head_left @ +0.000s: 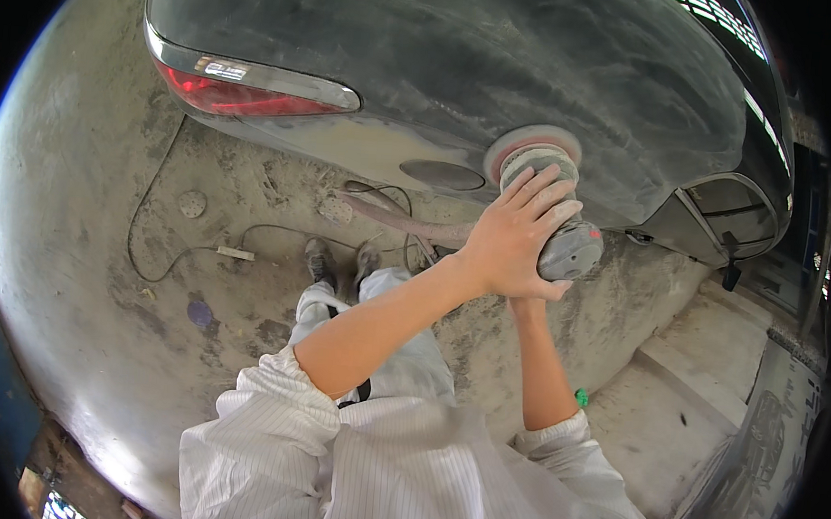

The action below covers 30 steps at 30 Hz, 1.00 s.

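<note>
A round orbital sander point(568, 255) stands with its pad point(534, 141) against the dusty dark car body point(428, 60). My left hand point(522, 233) is wrapped over the sander, its fingers spread along the body and its thumb on the near side. Behind it, my right forearm point(544, 372) runs up to the sander. Its wrist point(527, 309) shows below my left hand, but the right fingers are hidden. A dusty hose point(408, 223) trails leftward from behind my left hand. Left of the pad, a pale sanded patch point(366, 142) and a dark oval point(443, 175) mark the lower panel.
A red tail light point(245, 95) sits at the car's left corner. Across the stained concrete floor runs a thin cable point(143, 195) with a pale connector block point(235, 253). My shoes point(321, 260) are near the hose. The car's side mirror point(730, 274) juts out at right, above pale slabs point(704, 358).
</note>
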Each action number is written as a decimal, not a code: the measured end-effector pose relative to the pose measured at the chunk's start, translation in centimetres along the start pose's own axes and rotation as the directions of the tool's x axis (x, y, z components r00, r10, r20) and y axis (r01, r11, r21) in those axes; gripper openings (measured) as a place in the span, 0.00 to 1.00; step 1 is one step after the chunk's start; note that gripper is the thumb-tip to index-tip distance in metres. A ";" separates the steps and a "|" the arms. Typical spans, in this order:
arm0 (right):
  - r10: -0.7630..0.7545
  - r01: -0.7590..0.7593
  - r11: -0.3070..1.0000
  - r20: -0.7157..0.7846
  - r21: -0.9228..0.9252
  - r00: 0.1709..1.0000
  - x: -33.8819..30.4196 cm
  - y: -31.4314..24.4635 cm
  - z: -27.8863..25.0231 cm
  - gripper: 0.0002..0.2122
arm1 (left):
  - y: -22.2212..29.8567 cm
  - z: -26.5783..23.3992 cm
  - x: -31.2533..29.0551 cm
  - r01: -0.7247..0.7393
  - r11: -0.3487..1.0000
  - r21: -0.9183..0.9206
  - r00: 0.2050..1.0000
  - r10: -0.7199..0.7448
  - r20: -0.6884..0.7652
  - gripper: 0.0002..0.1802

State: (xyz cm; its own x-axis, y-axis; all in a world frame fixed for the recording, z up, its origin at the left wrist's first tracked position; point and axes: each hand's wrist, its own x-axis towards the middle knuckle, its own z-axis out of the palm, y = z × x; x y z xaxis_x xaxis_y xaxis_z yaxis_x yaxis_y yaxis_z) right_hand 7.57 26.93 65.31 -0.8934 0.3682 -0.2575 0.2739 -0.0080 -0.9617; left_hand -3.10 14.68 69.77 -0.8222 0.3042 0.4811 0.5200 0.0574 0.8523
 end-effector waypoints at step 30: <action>0.122 -0.086 0.952 -0.107 0.292 0.987 -1.6 17.0 0.0 0.28 | -3.6 4.5 -12.7 0.220 0.975 0.014 0.974 -0.219 -0.065 0.65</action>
State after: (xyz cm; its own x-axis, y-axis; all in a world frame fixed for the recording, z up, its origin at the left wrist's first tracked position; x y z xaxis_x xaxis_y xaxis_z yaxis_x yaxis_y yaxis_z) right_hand 13.65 26.23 49.38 -0.8100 0.4620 -0.3613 0.2335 -0.3110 -0.9213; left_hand 6.53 14.86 59.63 -0.9293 0.2221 0.2951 0.3293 0.1365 0.9343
